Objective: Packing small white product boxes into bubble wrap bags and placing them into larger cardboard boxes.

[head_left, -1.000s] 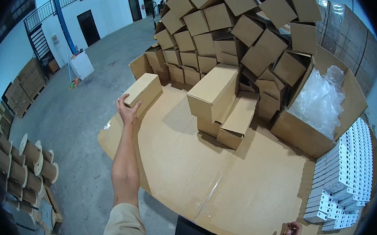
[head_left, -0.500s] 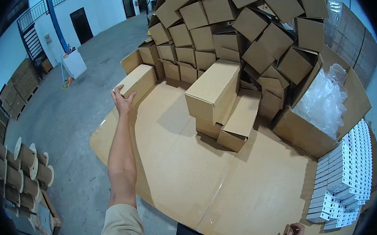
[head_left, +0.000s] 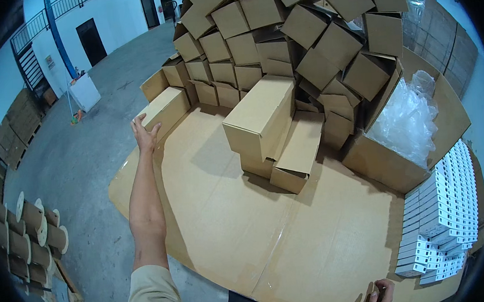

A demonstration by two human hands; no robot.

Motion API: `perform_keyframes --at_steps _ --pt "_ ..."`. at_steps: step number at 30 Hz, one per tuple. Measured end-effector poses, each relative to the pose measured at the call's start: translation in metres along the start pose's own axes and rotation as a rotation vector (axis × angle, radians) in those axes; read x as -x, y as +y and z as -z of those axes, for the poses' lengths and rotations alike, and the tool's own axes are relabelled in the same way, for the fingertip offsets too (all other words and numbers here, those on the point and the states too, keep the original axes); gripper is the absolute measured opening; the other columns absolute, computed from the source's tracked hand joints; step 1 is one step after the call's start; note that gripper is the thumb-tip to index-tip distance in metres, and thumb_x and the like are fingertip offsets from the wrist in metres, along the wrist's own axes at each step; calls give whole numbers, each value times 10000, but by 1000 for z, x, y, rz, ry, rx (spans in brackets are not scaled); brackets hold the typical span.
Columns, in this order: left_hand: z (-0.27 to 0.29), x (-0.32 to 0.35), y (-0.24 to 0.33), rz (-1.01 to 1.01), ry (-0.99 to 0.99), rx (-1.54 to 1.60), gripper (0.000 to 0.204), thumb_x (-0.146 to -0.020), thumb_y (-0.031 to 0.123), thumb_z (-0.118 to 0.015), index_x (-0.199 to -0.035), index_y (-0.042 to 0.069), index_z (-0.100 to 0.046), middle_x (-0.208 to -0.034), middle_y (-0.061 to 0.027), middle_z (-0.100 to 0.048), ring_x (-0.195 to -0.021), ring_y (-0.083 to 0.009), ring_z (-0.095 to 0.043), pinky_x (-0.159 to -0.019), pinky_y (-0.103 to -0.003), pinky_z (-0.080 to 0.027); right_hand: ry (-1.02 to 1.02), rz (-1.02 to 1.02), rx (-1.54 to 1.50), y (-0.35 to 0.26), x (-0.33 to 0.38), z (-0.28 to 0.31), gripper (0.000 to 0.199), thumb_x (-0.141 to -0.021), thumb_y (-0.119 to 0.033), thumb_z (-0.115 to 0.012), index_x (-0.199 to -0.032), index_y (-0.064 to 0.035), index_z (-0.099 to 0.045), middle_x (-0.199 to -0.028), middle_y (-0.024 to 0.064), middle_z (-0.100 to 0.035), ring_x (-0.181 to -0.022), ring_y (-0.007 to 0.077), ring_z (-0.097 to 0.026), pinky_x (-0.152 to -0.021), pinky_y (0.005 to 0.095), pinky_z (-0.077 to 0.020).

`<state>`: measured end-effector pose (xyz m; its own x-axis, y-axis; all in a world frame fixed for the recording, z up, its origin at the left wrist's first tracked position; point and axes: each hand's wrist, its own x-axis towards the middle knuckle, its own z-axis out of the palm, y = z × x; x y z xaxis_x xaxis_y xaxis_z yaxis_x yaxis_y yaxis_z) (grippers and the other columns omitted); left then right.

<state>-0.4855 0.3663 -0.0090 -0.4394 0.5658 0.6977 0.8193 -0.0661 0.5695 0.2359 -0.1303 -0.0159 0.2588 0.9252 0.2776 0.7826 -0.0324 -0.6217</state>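
Note:
My left hand (head_left: pixel 147 133) reaches to the far left of the cardboard-covered table (head_left: pixel 213 220). Its fingers and thumb straddle the near end of a long, closed cardboard box (head_left: pixel 166 107), gripping it. At the lower edge my right hand (head_left: pixel 382 295) shows only in part, low over the table. Its fingers are loosely curled and apart from the thumb, with nothing visible between them. Mid-table, a closed cardboard box (head_left: pixel 261 116) rests on top of other long boxes; one lower box (head_left: pixel 300 147) sticks out to its right.
Behind rises a tall pile of brown boxes (head_left: pixel 280 55), many tilted. A large carton (head_left: pixel 386 160) of clear plastic bags (head_left: pixel 405 122) stands at the right, beside stacked white slotted pieces (head_left: pixel 440 215). Cable spools (head_left: pixel 32 238) are on the left, beyond the table edge.
The whole view has shifted, so the scene sits a little further left. My left hand stays on the end of its box. Slightly more of my right hand shows at the lower edge.

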Motion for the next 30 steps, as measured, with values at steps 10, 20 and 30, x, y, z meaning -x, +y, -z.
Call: perform_keyframes --at_steps 10,20,30 --pt "0 0 1 69 -27 -33 661 -726 176 -887 -1270 93 -522 -1272 -174 -491 -1211 -387 -509 -1030 -473 -433 4 4 -15 1 2 -1 364 -1003 -286 -577 -1193 23 -578 -1127 161 -589 -1037 281 -584 -903 385 -483" --pt "5 -3 -2 45 -72 -57 650 -740 161 -881 -1278 92 -523 -1290 -160 -494 -1218 -378 -509 -1040 -457 -430 1 20 -24 -3 -1 1 375 -999 -284 -581 -1195 36 -573 -1132 172 -579 -1047 288 -582 -921 382 -485" --pt "12 -8 45 362 -265 -333 789 -754 212 -857 -1415 154 -431 -1471 -237 -373 -1331 -431 -431 -1131 -501 -355 16 24 -18 -8 -3 3 304 -984 -212 -579 -1151 42 -597 -1127 186 -582 -1071 318 -579 -949 407 -483"
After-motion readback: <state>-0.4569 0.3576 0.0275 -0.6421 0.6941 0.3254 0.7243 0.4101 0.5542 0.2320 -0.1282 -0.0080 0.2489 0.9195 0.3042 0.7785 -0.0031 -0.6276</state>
